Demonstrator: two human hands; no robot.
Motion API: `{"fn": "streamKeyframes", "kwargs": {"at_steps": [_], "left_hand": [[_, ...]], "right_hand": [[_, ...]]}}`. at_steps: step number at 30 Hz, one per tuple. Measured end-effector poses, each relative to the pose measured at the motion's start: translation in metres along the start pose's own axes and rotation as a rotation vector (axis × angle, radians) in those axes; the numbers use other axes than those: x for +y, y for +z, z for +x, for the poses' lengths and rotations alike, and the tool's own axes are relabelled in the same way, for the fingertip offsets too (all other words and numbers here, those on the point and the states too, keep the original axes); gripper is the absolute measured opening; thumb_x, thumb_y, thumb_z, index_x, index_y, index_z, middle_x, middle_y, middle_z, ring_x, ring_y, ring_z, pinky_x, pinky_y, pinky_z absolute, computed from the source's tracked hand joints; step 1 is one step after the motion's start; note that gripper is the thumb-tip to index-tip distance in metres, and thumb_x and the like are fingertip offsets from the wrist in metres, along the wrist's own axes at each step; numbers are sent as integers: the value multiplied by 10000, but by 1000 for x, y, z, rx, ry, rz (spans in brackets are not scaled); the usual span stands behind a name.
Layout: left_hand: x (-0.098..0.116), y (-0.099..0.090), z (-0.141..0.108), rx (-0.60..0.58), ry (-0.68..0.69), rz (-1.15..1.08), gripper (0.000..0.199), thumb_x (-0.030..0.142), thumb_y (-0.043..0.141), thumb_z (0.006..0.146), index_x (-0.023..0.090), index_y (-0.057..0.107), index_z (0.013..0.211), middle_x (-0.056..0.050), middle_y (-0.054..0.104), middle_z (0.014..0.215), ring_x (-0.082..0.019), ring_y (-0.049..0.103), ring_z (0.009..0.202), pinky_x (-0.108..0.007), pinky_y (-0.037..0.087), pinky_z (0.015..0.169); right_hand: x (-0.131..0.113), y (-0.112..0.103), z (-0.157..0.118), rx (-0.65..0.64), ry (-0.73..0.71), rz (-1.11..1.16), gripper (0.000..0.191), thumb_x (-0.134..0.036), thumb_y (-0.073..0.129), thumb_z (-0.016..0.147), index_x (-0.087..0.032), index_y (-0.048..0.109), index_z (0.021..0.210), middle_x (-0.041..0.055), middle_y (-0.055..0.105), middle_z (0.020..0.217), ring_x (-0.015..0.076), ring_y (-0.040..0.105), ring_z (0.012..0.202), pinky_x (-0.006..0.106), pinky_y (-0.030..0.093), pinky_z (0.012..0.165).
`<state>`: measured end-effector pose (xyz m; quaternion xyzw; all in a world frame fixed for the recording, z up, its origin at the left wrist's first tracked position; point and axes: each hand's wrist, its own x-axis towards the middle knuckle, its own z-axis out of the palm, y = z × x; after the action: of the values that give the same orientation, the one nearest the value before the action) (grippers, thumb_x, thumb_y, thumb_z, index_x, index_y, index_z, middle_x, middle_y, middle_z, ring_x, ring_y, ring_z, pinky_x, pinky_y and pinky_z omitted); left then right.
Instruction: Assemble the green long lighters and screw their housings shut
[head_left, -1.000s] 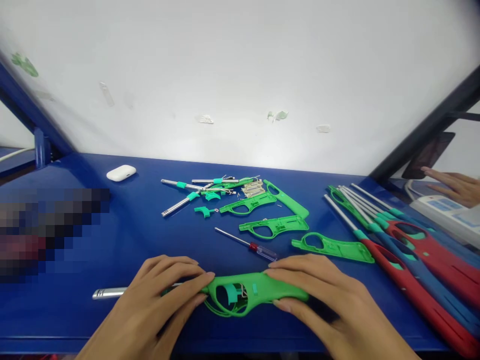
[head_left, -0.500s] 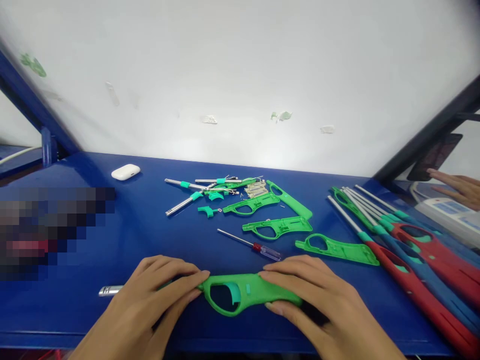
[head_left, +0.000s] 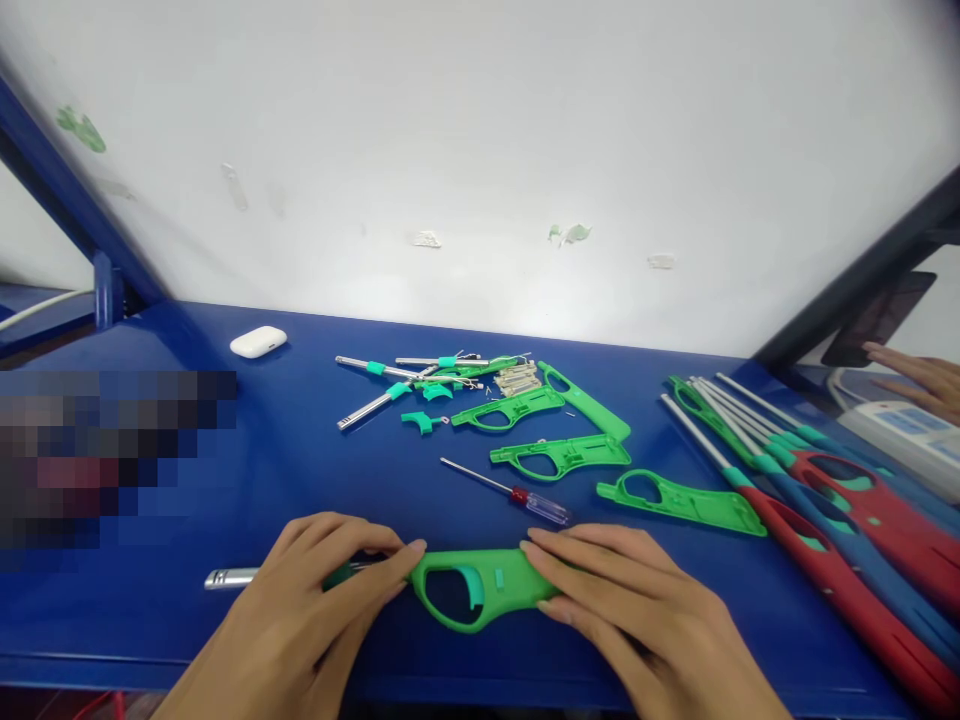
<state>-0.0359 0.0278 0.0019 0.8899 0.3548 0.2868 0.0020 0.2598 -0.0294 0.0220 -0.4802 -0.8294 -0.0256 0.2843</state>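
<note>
Lighter (head_left: 517,575) lies near on table (head_left: 150,625), long axis left to right; I see left hand (head_left: 311,590) pinching its neck, right hand (head_left: 637,590) gripping its handle, fingers closed, both equally near.

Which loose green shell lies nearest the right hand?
The green shell between the screwdriver and the nearest red lighter; other loose shells lie farther back.

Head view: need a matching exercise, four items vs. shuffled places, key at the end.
1. screwdriver
2. white case
3. held lighter
4. red lighters

A. right side of the table
B. in the grasp of left hand and right hand
C. back left of the table
D. between the green shells and the hands

Pairs: 1-D, 2-C, 3-B, 4-A
</note>
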Motion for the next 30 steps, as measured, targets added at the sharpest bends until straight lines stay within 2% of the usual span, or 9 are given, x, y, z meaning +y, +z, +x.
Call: {"fn": "streamKeyframes", "kwargs": {"at_steps": [3,10,16,20,24,27,30], "left_hand": [[-1,2,-2,-17,25,10,380,222,500,1008,374,641,1326,-1,716,1121,-174,665,999,-271,558,857],[3,0,6,6,46,21,319,234,546,982,335,672,1257,6,716,1068,-171,665,945,-267,534,841],[3,0,6,-30,76,54,321,201,521,991,307,664,1257,-9,684,1081,-177,621,962,-294,482,876],[3,0,8,-43,116,83,403,109,497,960,283,650,1290,-25,663,1073,-183,588,955,-305,461,863],[7,-5,10,-63,157,127,519,-7,456,889,233,648,1307,-46,672,1059,-193,575,959,-318,469,849],[12,-7,10,-82,149,131,508,-28,442,886,205,658,1283,-48,689,1049,-202,572,955,-342,477,848],[18,-6,11,-82,122,103,458,-12,467,897,178,659,1267,-53,689,1032,-201,574,951,-355,483,862]], "right_hand": [[0,2,-2,37,0,23,278,-284,540,1037,-266,723,1245,-29,774,1188,171,752,1038,256,629,918],[2,3,-5,104,23,87,289,-157,562,995,-255,738,1202,4,775,1142,148,740,1031,195,610,914],[2,5,-8,130,14,67,280,-167,548,1010,-244,727,1212,12,767,1141,132,727,1048,186,601,921],[4,6,-8,130,12,19,248,-207,564,1013,-266,727,1190,-37,774,1156,134,728,1060,213,595,955],[9,5,-11,116,-58,-108,274,-224,543,1011,-291,732,1197,-82,765,1188,160,755,990,242,647,844],[13,7,-15,104,-113,-175,305,-239,517,1012,-289,727,1226,-78,756,1207,181,771,947,262,670,744],[14,12,-19,99,-110,-191,325,-264,485,1029,-306,718,1251,-71,746,1233,185,771,966,278,673,753]]}}
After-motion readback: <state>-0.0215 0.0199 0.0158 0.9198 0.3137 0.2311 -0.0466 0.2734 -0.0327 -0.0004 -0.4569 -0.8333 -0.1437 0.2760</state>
